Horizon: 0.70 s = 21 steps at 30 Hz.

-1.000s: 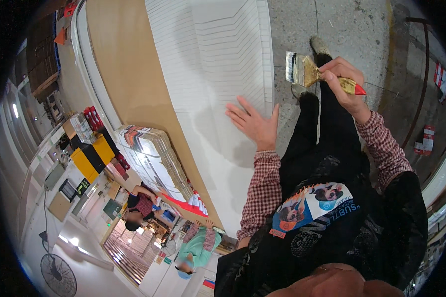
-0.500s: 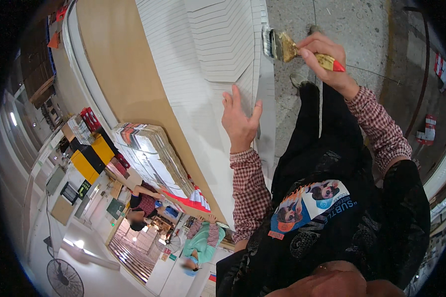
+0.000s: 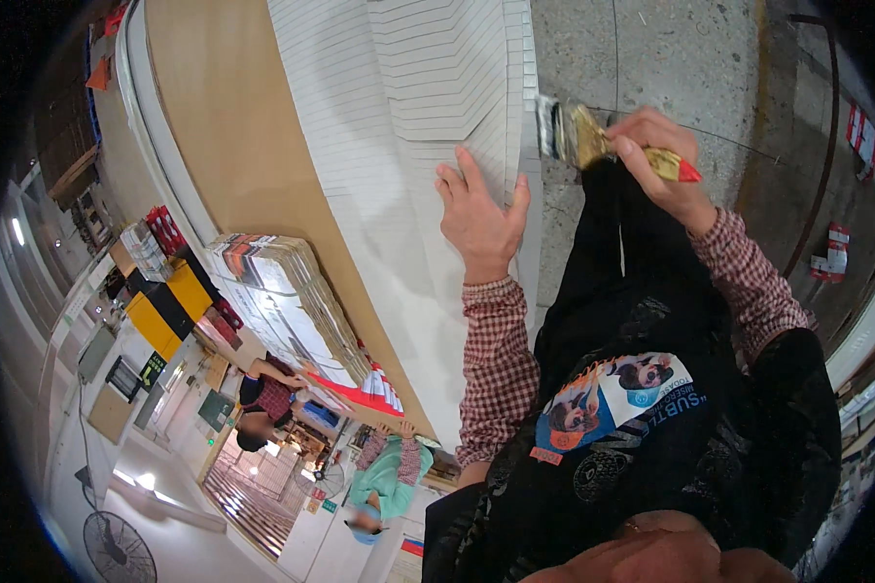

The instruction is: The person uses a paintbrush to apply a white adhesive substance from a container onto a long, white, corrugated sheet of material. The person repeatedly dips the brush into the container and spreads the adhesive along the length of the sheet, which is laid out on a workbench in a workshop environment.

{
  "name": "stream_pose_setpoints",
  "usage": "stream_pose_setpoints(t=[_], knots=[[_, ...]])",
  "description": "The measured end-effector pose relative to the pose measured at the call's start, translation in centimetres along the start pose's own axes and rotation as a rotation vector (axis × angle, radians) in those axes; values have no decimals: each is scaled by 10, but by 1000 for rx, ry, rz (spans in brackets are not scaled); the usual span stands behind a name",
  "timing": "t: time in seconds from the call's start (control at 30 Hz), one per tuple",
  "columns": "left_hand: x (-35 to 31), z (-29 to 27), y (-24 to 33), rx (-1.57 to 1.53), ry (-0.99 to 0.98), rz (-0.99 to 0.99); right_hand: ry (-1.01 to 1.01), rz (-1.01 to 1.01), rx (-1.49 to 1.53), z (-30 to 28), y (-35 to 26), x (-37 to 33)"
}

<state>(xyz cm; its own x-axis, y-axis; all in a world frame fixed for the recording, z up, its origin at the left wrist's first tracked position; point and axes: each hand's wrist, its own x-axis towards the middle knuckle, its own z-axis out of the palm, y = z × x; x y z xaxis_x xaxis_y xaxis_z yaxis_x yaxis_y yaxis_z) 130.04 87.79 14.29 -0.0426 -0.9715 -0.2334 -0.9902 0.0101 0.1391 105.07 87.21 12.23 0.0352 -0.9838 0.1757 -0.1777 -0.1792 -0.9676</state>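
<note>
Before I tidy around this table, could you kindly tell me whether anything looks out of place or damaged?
Perhaps the two red-and-white items lying on the floor at the far right: they sit apart from the table, though too small to identify. The overlapping paper sheets beneath the left hand show no obvious tear.

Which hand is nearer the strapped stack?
Left. The left hand is on the white sheets, to the right of the strapped stack; the right hand is farther right, past the sheets' edge, holding the brush.
</note>
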Motion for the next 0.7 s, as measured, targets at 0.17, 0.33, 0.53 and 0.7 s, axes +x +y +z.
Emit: stream_pose_setpoints(t=[0.17,0.33,0.53,0.7], knots=[[-22,39,20,33,151,-153,42,73,12,-24,-15,-8],[-75,61,14,65,113,-321,30,75,-4,-34,-9,-17],[-77,23,-18,-88,12,-142,7,29,16,-15,-7,-14],[-71,5,-43,-201,-24,-12,70,-57,-11,9,-2,-2]])
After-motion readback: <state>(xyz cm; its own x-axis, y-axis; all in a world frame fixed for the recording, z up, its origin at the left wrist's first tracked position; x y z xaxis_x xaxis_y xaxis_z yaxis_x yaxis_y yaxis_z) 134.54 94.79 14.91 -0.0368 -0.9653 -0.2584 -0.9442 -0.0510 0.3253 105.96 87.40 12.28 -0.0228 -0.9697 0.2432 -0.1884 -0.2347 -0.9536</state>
